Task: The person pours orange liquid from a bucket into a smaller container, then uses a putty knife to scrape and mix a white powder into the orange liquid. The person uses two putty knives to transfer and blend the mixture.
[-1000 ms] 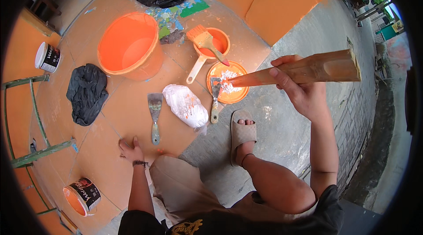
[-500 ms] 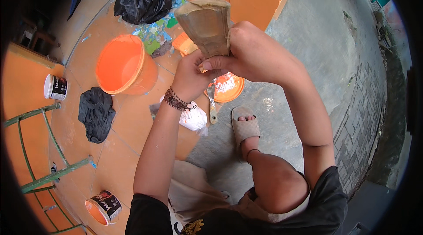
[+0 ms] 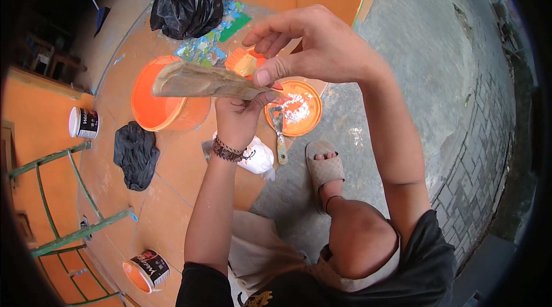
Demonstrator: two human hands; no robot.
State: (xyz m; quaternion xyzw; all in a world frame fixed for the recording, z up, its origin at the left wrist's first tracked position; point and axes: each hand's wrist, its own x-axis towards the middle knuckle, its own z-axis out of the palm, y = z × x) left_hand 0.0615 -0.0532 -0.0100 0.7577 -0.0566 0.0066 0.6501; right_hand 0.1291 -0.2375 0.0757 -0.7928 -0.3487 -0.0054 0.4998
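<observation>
My left hand point(image 3: 238, 114) is closed round the narrow end of a flat, worn, brownish wooden-looking piece point(image 3: 201, 79). Its broad end points left, over the rim of an orange bucket point(image 3: 167, 94). Above that narrow end, my right hand point(image 3: 310, 42) is raised with thumb and fingers apart; nothing shows between them. The thumb tip overlaps the piece's edge, and I cannot tell if they touch. Beyond the hands is an orange-bristled brush point(image 3: 242, 62). An orange lid point(image 3: 313, 103) with white paste on it lies below, and a putty knife point(image 3: 280, 143) rests against it.
A white plastic bag point(image 3: 257, 156) sits by my left wrist. Farther off are a black bag point(image 3: 187, 8), paint flakes point(image 3: 201, 48) and a dark cloth point(image 3: 136, 154). Small pails point(image 3: 84, 123) and a green metal frame point(image 3: 86, 232) stand at left. My sandalled foot point(image 3: 326, 172) is at right.
The wooden-looking piece has swung from upright to nearly level, pointing left. My right hand has let go of it and lifted, its fingers spreading. My left hand keeps hold.
</observation>
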